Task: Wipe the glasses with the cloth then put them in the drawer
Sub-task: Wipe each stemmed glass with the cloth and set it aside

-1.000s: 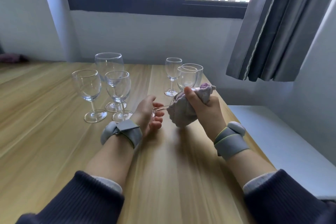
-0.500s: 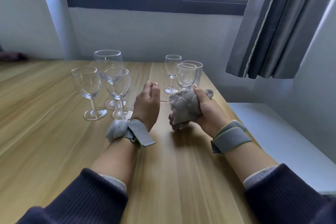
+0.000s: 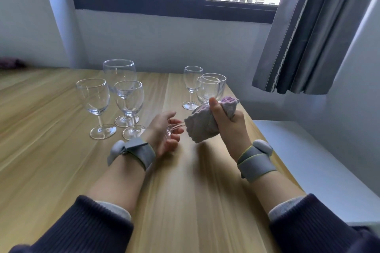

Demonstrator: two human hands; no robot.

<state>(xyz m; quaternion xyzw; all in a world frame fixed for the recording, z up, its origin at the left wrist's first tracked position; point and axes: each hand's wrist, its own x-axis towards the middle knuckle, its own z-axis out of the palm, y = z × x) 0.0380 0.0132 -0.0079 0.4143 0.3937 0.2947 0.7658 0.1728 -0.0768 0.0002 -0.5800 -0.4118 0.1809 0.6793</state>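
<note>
Stemmed glass lies on its side above the wooden bench, held between our two hands, its bowl hidden inside the grey-and-lilac cloth. Our right hand grips the bunched cloth around the bowl, thumb pressed along the top. Our left hand, palm turned up, has its fingers curled loosely around the foot and stem, which poke out of the cloth toward it. Both wrists wear grey strapped bands over dark sleeves. On the bench to the left stand three upright wine glasses: a large one at the back, and two smaller ones in front of it, close together. Farther right, behind the cloth, a small stemmed glass stands beside two ribbed tumblers near the bench's right edge. A dark-framed window and a grey curtain fill the background. No drawer shows itself in our view.
</note>
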